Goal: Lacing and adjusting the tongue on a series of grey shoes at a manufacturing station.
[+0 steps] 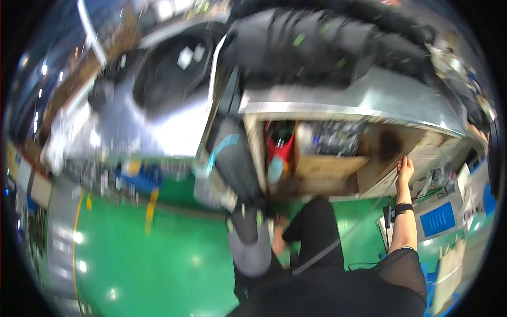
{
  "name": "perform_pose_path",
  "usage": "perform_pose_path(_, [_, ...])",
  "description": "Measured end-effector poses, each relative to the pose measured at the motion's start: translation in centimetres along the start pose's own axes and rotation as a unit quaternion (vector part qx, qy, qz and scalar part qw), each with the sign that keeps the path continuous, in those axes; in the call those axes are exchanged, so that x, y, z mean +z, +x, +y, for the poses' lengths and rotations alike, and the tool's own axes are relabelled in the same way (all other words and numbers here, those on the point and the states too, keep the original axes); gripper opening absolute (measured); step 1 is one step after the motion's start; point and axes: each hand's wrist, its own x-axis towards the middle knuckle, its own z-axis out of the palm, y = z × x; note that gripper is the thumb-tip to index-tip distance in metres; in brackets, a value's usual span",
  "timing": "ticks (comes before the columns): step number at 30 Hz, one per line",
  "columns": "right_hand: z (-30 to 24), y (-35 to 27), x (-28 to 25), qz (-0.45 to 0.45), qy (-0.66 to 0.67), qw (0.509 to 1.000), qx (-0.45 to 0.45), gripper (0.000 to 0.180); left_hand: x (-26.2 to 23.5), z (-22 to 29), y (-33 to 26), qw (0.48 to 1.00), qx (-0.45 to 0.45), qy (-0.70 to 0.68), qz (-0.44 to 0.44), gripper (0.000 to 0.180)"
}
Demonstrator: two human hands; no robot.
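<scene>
My right hand (405,169) is at the right side of a shelf opening under the metal worktop, arm stretched forward. Its fingers are curled closed; whatever they hold, if anything, is too blurred to name. A black band circles that wrist. My left hand cannot be made out. Over my left leg is a grey shoe-like thing (250,256) with a dark middle. Some bare skin shows beside it, but I cannot tell what part of a body it is. Inside the shelf sit an open cardboard box (330,166) of dark small items and a red thing (278,148).
Black, soft-looking pieces (301,47) are heaped on the metal worktop (338,104). A second shiny table (163,129) stands at left. Between them hangs a dark grey cloth-like thing (235,158) with a teal strip. At right is a pale unit with a blue panel (437,218). The floor (137,248) is green.
</scene>
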Motion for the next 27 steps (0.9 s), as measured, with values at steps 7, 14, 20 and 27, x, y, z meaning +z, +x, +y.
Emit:
perform_pose_path(7, [-9.6,-33.3,17.8,-0.559,-0.142,0.815,0.054,0.019,3.8,1.3,-0.8,0.921,-0.366,-0.119,-0.052,0.027])
perform_pose_path(14, [-6.3,-45.5,18.4,-0.661,-0.106,0.733,0.119,0.007,18.4,17.2,-2.2,0.972,-0.012,-0.071,-0.222,0.028])
perform_pose_path(20, [-6.5,-45.3,19.0,-0.661,-0.192,0.724,0.025,0.013,16.9,14.3,-3.6,0.937,-0.118,-0.216,-0.249,0.024])
perform_pose_path(27, [-8.3,-45.9,20.2,-0.637,-0.262,0.653,-0.315,0.007,15.3,15.2,-2.0,0.94,-0.223,-0.144,-0.214,0.012])
